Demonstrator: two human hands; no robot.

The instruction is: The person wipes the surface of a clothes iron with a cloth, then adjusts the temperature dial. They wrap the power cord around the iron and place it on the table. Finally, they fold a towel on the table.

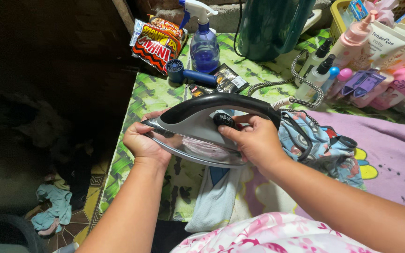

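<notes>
Pink floral cloth (268,234) lies nearest. Both hands hold a grey, black-handled electric iron (202,129) tilted above the green patterned table (151,93): left hand (144,143) fingers curled around its tip, right hand (256,140) fingers pinching its black dial (223,120).

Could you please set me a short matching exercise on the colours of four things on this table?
Things:
1. spray bottle
2. iron's handle
3. big jug
4. snack packet

Colours:
A. black
B. red and yellow
C. blue with a white trigger
D. dark green

Pairs: 1-C, 2-A, 3-D, 4-B
</notes>
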